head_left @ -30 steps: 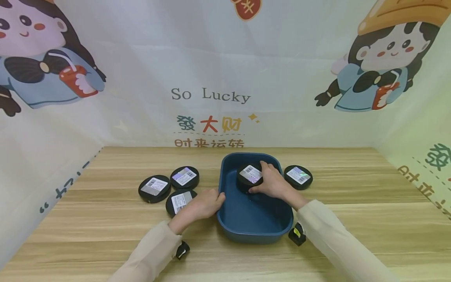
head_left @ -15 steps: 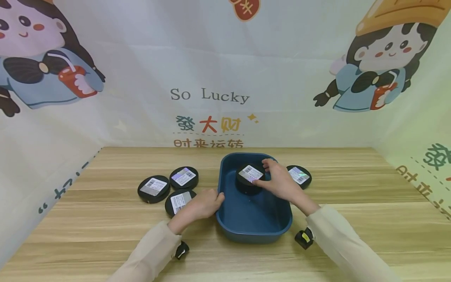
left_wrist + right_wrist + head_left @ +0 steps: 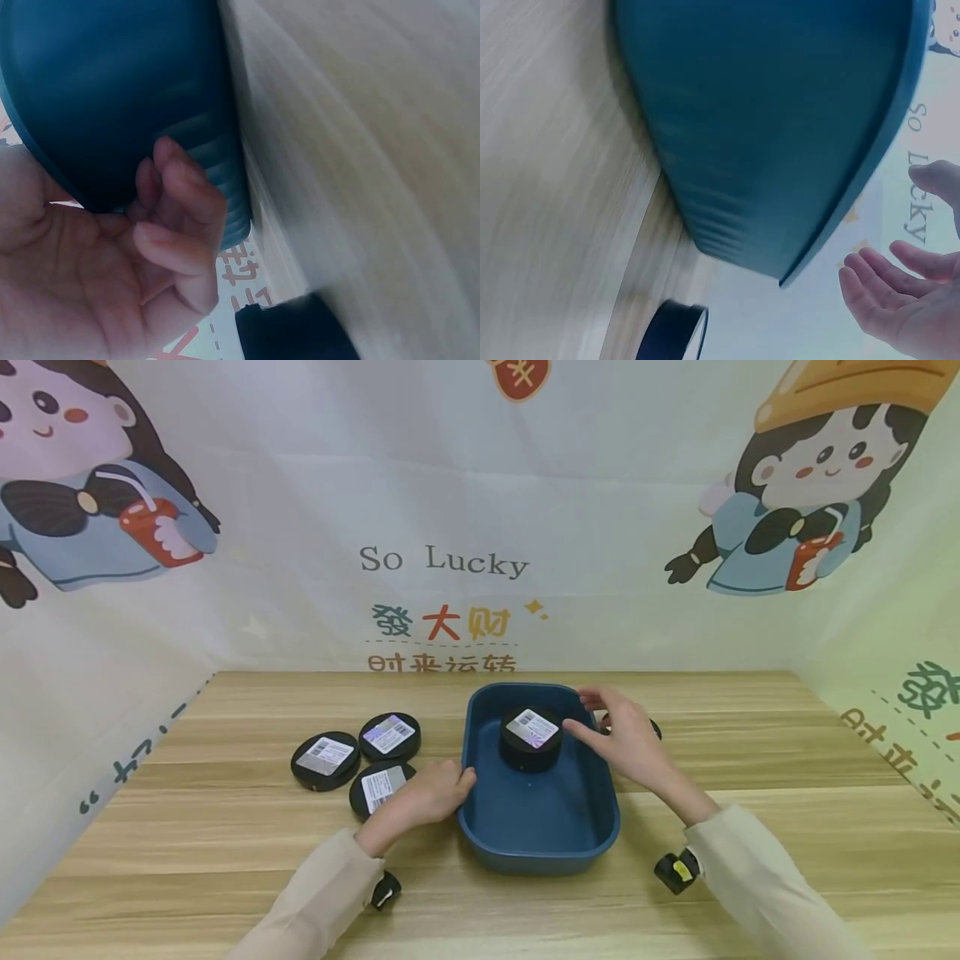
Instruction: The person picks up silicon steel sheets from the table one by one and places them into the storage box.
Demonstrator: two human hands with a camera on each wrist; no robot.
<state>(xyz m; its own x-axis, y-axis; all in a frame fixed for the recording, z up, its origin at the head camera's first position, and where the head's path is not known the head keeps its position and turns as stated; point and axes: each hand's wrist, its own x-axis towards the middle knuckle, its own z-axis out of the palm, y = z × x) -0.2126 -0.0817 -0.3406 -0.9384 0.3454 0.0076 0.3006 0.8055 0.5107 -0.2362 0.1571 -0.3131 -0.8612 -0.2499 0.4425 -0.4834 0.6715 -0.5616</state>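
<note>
A deep blue plastic tub [image 3: 525, 827] stands on the wooden table. My left hand [image 3: 431, 793] holds its left rim; in the left wrist view the thumb goes over the edge and the fingers [image 3: 187, 195] bend along the outer wall. Inside, toward the back, sits a black round flat case [image 3: 531, 747] with a white barcode label on top; whether another lies beneath it, I cannot tell. My right hand [image 3: 626, 739] hovers at the tub's right rim, fingers spread and holding nothing. It mostly hides another black case [image 3: 654, 728] beyond the rim, whose side shows in the right wrist view.
Left of the tub lie three similar labelled black cases: one at the far left [image 3: 326, 762], one behind [image 3: 390, 737] and one in front [image 3: 375, 789], partly covered by my left hand. A printed cloth [image 3: 450, 485] hangs along the table's back edge.
My right hand has let go of the black case inside the tub and moved right, out over the rim. The left hand keeps its hold.
</note>
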